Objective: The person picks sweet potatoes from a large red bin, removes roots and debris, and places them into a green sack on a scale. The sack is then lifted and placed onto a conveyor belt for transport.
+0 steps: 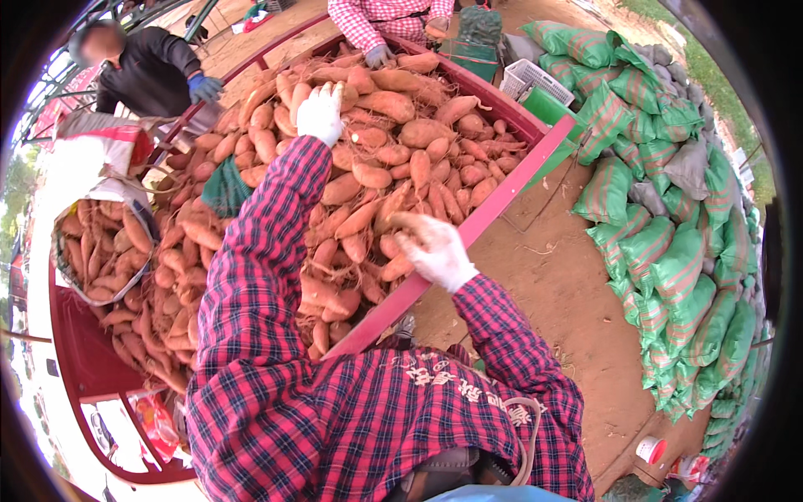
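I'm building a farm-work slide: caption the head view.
White-gloved left hand and white-gloved right hand over heaped orange-brown sweet potatoes inside a red-railed bed.

In front of you, a red metal bed (502, 203) carries a wide heap of sweet potatoes (425, 132), with a green mesh bag (226, 189) among them. To your right, brown ground (544, 284) bears piled green sacks (682, 258).

Sweet potatoes (422, 134) in probable cart (510, 189), sacks (682, 263) right

Two co-workers (152, 74) are beyond the left hand (321, 114), one white crate (538, 81) beyond the right hand (435, 249). Sweet potatoes (425, 134) around both, and green sacks (684, 272) to their right, are too many to count.
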{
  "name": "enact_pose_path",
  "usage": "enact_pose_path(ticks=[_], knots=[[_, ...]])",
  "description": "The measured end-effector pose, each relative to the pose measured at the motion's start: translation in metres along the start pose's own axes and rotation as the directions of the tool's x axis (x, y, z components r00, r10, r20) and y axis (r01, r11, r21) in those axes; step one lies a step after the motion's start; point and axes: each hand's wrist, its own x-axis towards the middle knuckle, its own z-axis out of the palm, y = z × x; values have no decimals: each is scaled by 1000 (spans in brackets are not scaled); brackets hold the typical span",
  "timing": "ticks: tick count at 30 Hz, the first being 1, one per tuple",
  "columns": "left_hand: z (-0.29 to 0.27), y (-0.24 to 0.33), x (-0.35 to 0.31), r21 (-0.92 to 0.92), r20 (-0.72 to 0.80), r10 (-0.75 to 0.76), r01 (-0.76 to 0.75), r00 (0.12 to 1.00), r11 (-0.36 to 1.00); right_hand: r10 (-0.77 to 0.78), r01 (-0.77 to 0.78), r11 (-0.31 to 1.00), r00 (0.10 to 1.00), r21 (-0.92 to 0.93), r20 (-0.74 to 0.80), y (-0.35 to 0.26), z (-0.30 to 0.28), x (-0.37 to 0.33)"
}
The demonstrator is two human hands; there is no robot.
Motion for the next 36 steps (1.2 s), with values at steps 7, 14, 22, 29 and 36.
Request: enact_pose_path(ticks=[7, 14, 22, 29, 36], knots=[[57, -20, 42, -149, 101, -47, 61, 994, 987, 172, -165, 984, 980, -70, 103, 10, 7, 8], [-14, -18, -26, -627, 2, -103, 82, 995, 775, 455, -474, 273, 830, 837, 322, 17, 22, 55], [-81, 45, -124, -976, 113, 369, 33, 923, 217, 488, -253, -489, 714, 835, 502, 28, 22, 74], [57, 46, 39, -286, -267, 420, -488, 867, 825, 512, -62, -254, 838, 965, 189, 33, 5, 21], [77, 74, 68, -366, -245, 360, -430, 900, 825, 599, 59, -26, 800, 998, -31, 34, -11, -7]])
